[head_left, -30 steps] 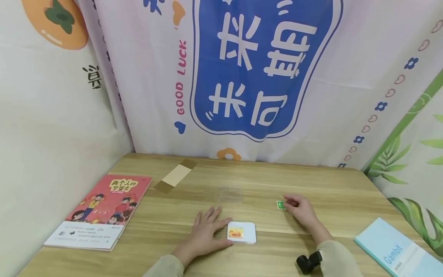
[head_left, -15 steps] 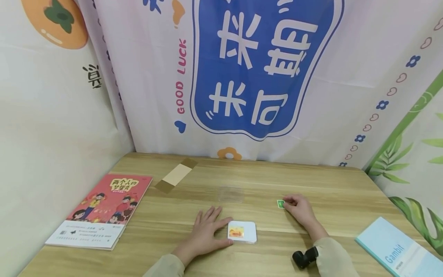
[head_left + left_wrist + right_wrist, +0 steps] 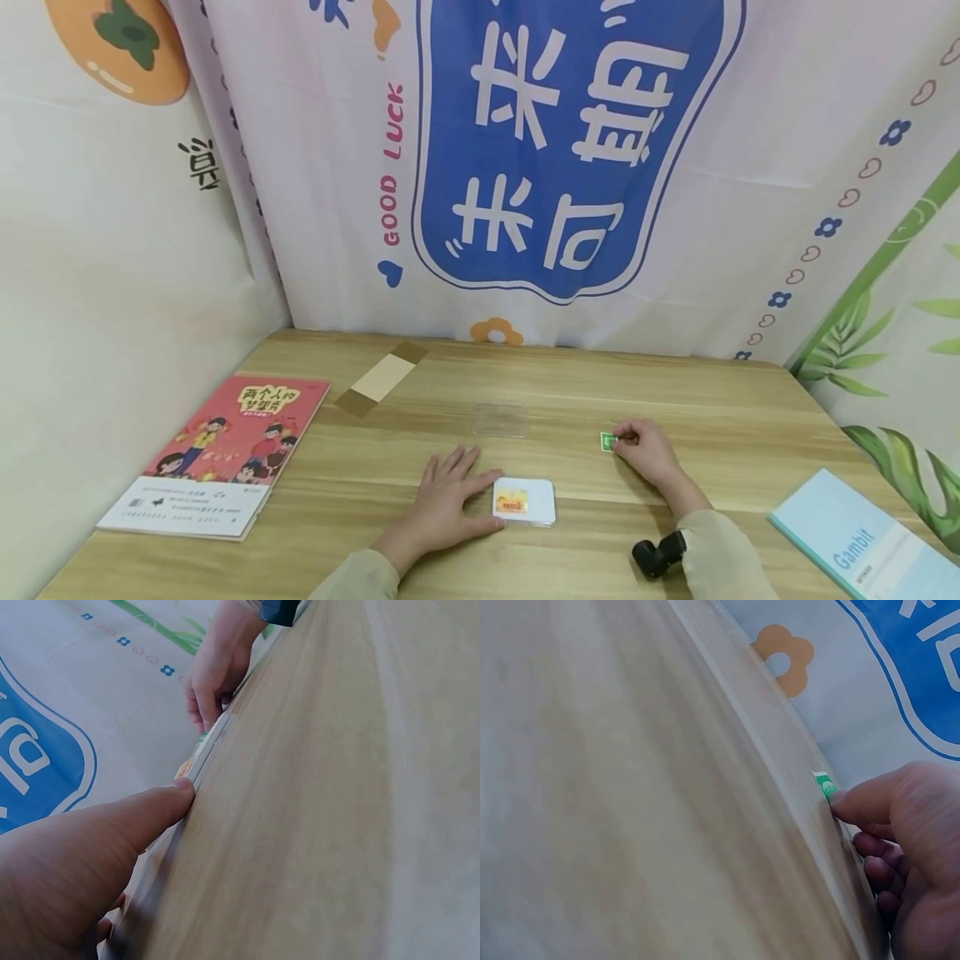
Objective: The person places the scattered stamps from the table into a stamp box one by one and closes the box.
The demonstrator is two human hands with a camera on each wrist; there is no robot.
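A stack of white rounded cards (image 3: 542,502) lies on the table, with a small yellow-orange picture (image 3: 512,502) on its left half. My left hand (image 3: 441,502) rests flat beside it, fingers spread, with the index finger and thumb touching its left corners. In the left wrist view that thumb (image 3: 161,810) presses at the stack's edge. Farther back and to the right, my right hand (image 3: 651,454) pinches the right edge of a small green stamp-like square with a white border (image 3: 607,442). The right wrist view shows the green square (image 3: 825,784) tilted at the thumb tip, close to the table.
A clear plastic lid-like rectangle (image 3: 499,420) lies behind the card stack. Brown and beige strips (image 3: 382,379) sit at the back left. The red picture book (image 3: 217,458) is at left, the light blue notebook (image 3: 862,533) at right. A patterned cloth (image 3: 337,167) hangs behind the table (image 3: 360,475).
My right hand and its sleeve have shifted slightly left, and its fingers have closed onto the edge of the green square. My left hand and the card stack have stayed in place.
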